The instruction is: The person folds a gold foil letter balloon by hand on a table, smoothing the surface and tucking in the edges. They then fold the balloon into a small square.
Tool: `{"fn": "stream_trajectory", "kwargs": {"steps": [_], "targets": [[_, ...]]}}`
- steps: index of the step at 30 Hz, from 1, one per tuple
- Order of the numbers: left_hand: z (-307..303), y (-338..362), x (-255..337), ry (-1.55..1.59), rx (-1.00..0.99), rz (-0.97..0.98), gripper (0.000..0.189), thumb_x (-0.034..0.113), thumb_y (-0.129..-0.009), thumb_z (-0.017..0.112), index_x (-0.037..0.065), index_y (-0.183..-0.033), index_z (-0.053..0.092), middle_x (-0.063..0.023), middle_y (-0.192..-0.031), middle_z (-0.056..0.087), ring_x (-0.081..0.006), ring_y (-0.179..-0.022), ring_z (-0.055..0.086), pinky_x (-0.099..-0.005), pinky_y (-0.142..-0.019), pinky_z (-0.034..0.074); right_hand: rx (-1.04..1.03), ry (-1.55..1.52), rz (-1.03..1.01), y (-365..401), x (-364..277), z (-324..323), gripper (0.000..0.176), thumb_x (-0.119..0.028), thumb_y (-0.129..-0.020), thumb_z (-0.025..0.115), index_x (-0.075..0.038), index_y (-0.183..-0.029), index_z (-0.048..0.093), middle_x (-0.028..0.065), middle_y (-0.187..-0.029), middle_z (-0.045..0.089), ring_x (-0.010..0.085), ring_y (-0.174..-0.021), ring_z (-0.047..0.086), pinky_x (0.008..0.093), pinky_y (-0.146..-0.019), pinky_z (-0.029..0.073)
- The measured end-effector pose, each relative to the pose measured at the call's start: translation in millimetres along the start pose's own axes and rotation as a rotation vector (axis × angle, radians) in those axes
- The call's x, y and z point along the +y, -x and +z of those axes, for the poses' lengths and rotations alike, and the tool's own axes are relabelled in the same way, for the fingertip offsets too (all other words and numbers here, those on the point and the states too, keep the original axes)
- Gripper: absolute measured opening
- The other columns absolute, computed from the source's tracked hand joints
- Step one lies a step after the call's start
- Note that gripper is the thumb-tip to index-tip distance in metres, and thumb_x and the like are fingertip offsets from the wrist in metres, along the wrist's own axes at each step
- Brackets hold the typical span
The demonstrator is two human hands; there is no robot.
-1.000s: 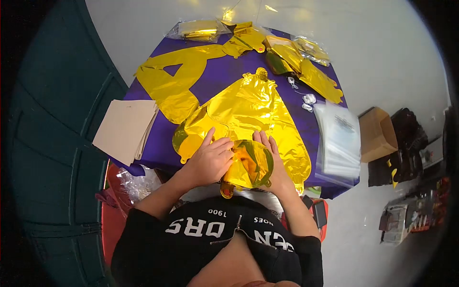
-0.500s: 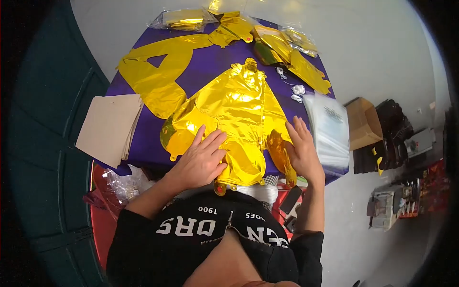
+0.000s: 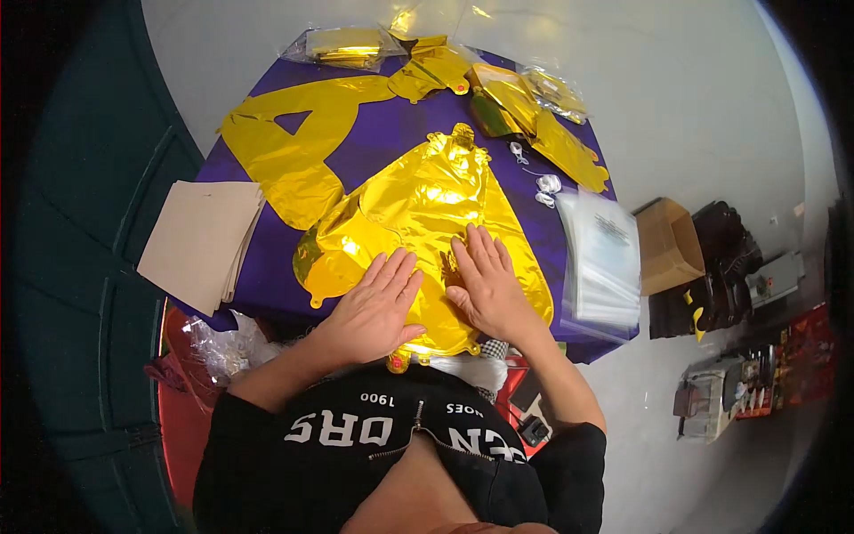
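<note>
A shiny gold foil balloon (image 3: 436, 200), uninflated and partly folded, lies at the near side of the purple-covered table (image 3: 374, 129). My left hand (image 3: 374, 307) rests flat on its lower left part, fingers stretched out. On the lower middle of the foil lies my right hand (image 3: 489, 285), also flat with the fingers extended. A small tab with a red dot (image 3: 397, 362) pokes out at the foil's bottom edge, over the table's near side. Neither hand grasps anything.
Another flat gold foil balloon (image 3: 294, 165) lies left, beside a stack of beige sheets (image 3: 200, 240). Transparent plastic bags (image 3: 600, 262) and white string (image 3: 548, 184) are on the right. More gold foil (image 3: 503, 93) and packaged foil (image 3: 347, 46) lie at the back. A cardboard box (image 3: 667, 245) stands beyond.
My right hand has moved left from the balloon's right edge onto its middle. The loose right-hand flap now lies folded inward. My left hand stays nearly in place.
</note>
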State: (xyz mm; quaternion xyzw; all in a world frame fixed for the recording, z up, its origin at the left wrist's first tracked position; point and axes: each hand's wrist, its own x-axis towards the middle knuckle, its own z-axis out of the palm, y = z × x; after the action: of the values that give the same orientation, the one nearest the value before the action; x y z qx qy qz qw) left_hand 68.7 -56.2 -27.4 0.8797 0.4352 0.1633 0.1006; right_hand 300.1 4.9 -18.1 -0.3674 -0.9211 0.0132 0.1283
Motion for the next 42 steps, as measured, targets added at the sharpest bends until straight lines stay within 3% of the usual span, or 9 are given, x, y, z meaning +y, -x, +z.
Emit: {"fn": "stream_trajectory", "kwargs": {"steps": [9,22,25,28,31,34,37,42], "targets": [[5,1,0,-0.039,0.018,-0.011,0.076,0.038,-0.083,0.067,-0.011,-0.135,0.04,-0.031,-0.145,0.033,-0.0426,-0.14,0.025,-0.0504,-0.116,0.017,0.039,0.045,-0.162,-25,7,9,0.079,-0.053,-0.089,0.053,0.007,-0.139,0.037,0.034,-0.144,0.032,0.0482,-0.137,0.028,0.0549,-0.113,0.021],[8,2,0,-0.047,0.034,-0.014,0.077,0.038,-0.082,0.067,-0.011,-0.135,0.04,-0.0308,-0.145,0.033,-0.0426,-0.139,0.026,-0.0515,-0.115,0.019,0.003,0.111,-0.159,-29,20,22,0.078,-0.057,-0.091,0.047,0.004,-0.139,0.039,0.0323,-0.142,0.037,0.0468,-0.135,0.032,0.0556,-0.113,0.021],[2,2,0,0.034,0.121,0.005,0.067,0.031,-0.082,0.067,-0.008,-0.132,0.045,-0.0301,-0.143,0.036,-0.043,-0.137,0.031,-0.0502,-0.115,0.022,-0.015,0.134,-0.151,-29,20,22,0.077,-0.058,-0.091,0.046,0.002,-0.14,0.04,0.032,-0.142,0.037,0.046,-0.136,0.032,0.0553,-0.113,0.021],[-6,8,-7,0.118,0.396,-0.016,0.046,0.02,-0.083,0.065,-0.005,-0.121,0.054,-0.0278,-0.132,0.049,-0.0434,-0.126,0.043,-0.0475,-0.109,0.032,-0.015,0.151,-0.142,-28,20,24,0.077,-0.059,-0.091,0.045,0.0,-0.141,0.04,0.0316,-0.143,0.036,0.0454,-0.136,0.031,0.0551,-0.113,0.021],[-7,18,-23,0.087,0.7,-0.394,0.029,0.018,-0.084,0.063,-0.004,-0.103,0.058,-0.0223,-0.106,0.059,-0.0419,-0.101,0.054,-0.0496,-0.092,0.041,-0.028,0.169,-0.138,-29,19,24,0.077,-0.059,-0.091,0.046,0.0,-0.141,0.04,0.0317,-0.143,0.036,0.0452,-0.136,0.031,0.0548,-0.113,0.021],[-16,22,-47,-0.162,0.708,-0.577,0.021,0.016,-0.083,0.063,-0.001,-0.094,0.059,-0.0168,-0.093,0.058,-0.0365,-0.089,0.053,-0.048,-0.08,0.042,-0.018,0.168,-0.139,-28,18,24,0.078,-0.058,-0.091,0.047,0.001,-0.141,0.039,0.0321,-0.143,0.036,0.0453,-0.135,0.032,0.0549,-0.113,0.022],[-16,19,-60,-0.328,0.525,-0.743,0.021,0.02,-0.083,0.064,0.001,-0.09,0.062,-0.0171,-0.092,0.058,-0.0346,-0.089,0.053,-0.0462,-0.079,0.042,-0.018,0.179,-0.148,-29,16,23,0.078,-0.058,-0.091,0.047,0.001,-0.141,0.039,0.0326,-0.142,0.036,0.0454,-0.135,0.033,0.0549,-0.113,0.022],[-24,4,-63,-0.316,0.378,-0.83,0.025,0.025,-0.08,0.067,0.001,-0.086,0.063,-0.0164,-0.093,0.062,-0.034,-0.093,0.054,-0.0467,-0.081,0.041,-0.011,0.18,-0.15,-29,17,25,0.078,-0.058,-0.091,0.046,0.001,-0.141,0.039,0.0331,-0.142,0.036,0.0459,-0.135,0.033,0.0547,-0.112,0.023]]}}
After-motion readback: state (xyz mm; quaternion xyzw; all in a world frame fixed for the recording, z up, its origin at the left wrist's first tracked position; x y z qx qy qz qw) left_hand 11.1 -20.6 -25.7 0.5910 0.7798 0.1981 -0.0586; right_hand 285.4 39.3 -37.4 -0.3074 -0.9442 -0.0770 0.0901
